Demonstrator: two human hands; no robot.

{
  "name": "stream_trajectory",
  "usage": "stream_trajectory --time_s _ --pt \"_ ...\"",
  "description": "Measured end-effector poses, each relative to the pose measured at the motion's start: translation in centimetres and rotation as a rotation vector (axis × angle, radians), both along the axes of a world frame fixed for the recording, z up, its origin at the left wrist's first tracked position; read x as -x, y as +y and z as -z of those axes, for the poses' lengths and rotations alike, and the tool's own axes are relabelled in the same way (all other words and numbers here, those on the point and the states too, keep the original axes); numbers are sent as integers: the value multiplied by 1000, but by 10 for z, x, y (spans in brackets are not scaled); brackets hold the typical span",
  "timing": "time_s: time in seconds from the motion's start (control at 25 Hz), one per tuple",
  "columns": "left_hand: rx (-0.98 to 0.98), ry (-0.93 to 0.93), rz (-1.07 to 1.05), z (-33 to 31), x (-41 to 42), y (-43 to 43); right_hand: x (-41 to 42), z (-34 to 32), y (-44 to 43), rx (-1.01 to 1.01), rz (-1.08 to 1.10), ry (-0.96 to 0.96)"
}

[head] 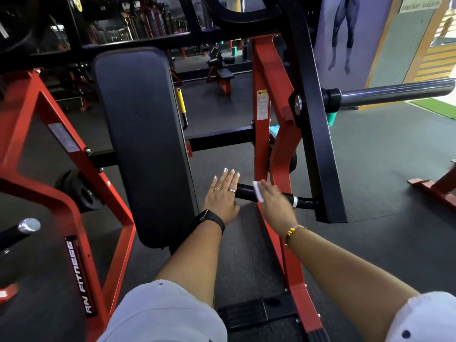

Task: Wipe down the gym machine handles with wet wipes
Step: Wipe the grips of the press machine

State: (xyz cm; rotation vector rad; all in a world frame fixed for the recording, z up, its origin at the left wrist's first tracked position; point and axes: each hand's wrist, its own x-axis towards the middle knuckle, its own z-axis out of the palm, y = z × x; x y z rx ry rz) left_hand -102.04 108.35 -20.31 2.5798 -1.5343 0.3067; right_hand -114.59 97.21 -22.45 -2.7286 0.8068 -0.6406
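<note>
The black handle point(245, 191) of the red and black gym machine juts out leftward from the black arm point(320, 144), low in the middle of the view. My right hand point(276, 203) lies over the handle, blurred, and holds a white wet wipe point(258, 191) against it. The wipe's edge shows at the left side of the hand. My left hand point(223, 196) is flat with straight fingers, just left of the handle's free end and touching it at the side. It holds nothing. A black watch sits on that wrist.
A tall black back pad point(143, 144) stands to the left. The red frame point(265, 95) rises behind the handle, with something teal point(274, 130) tucked behind it. A chrome weight horn point(394, 93) sticks out right. Another handle's chrome end point(29, 225) shows at far left.
</note>
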Motion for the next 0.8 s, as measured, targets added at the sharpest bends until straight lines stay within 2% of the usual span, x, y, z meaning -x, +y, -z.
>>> stream_trajectory --time_s 0.08,0.16,0.24,0.32,0.36,0.52,0.6,0.72,0.8 --pt "21 14 0 1 0 -1 -8 4 14 85 -209 -63" --pt "55 49 16 1 0 -1 6 18 4 195 -266 -84" --pt "100 111 51 -1 -2 4 27 27 -13 209 -145 -94" --pt "164 266 68 -5 -2 11 31 23 -20 63 60 -164" --pt "189 346 57 -7 -2 14 22 18 -16 20 95 -165" --pt "223 485 -8 -8 -3 16 -37 -11 36 -42 -201 -105" --pt "264 540 -76 -8 -7 18 -42 -15 45 -74 -328 -98" --pt "185 459 -63 -5 -9 25 -20 8 13 274 -432 -195" --pt "118 392 -32 -4 -9 28 -10 18 -2 301 -292 -257"
